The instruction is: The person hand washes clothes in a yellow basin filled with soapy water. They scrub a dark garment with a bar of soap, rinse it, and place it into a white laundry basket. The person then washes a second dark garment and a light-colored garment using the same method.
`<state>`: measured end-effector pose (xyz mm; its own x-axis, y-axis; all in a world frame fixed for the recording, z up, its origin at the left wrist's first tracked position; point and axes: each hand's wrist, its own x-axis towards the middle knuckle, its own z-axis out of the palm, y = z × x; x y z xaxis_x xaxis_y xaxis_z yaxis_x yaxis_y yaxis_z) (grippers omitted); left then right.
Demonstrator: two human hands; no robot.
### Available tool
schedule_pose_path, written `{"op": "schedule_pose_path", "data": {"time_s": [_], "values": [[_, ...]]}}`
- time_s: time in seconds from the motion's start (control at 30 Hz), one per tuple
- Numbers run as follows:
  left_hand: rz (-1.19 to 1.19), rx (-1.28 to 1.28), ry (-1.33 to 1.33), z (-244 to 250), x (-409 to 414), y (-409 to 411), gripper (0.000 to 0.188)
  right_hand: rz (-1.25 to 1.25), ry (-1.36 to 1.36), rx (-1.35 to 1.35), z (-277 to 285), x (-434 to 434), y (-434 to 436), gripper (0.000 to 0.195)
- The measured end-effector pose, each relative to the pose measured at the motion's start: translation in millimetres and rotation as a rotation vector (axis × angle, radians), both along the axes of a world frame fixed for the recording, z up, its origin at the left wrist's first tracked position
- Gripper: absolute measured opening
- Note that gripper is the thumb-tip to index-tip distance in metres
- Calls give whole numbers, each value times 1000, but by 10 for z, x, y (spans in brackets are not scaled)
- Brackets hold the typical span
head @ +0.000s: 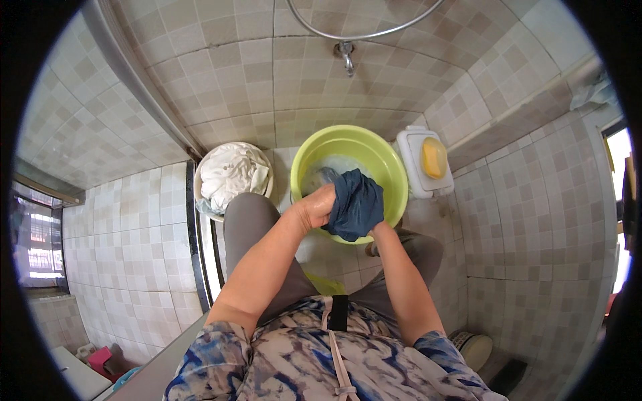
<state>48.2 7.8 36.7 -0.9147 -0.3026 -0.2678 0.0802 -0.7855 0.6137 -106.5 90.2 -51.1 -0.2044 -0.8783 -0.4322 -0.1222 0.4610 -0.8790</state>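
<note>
A bunched dark blue cloth (356, 205), seemingly a wet garment, is held up over the near side of a lime-green plastic basin (393, 170). My left hand (321, 204) grips its left side, the fingertips hidden in the folds. At the lower right, the cloth covers most of my right hand (376, 228), which appears to hold it from beneath. Cloudy, sudsy water (351, 163) stands in the basin. A greyish wet cloth (323, 178) lies partly in that water, beside my left hand.
Left of the basin, a round tub (271, 188) holds heaped white laundry (233, 173). On the right, a yellow soap bar (432, 158) rests on a white plastic box (416, 188). A metal tap (347, 59) and shower hose (351, 37) are on the tiled wall. My knees flank the basin.
</note>
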Motion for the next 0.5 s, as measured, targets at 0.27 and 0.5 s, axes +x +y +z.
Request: {"op": "schedule_pose_path", "data": {"time_s": [0.27, 0.5], "values": [[150, -12, 31, -12, 77, -220, 30, -472, -385, -196, 307, -157, 186, 17], [336, -91, -308, -243, -64, -388, 24, -592, -671, -450, 631, -265, 191, 28]]}}
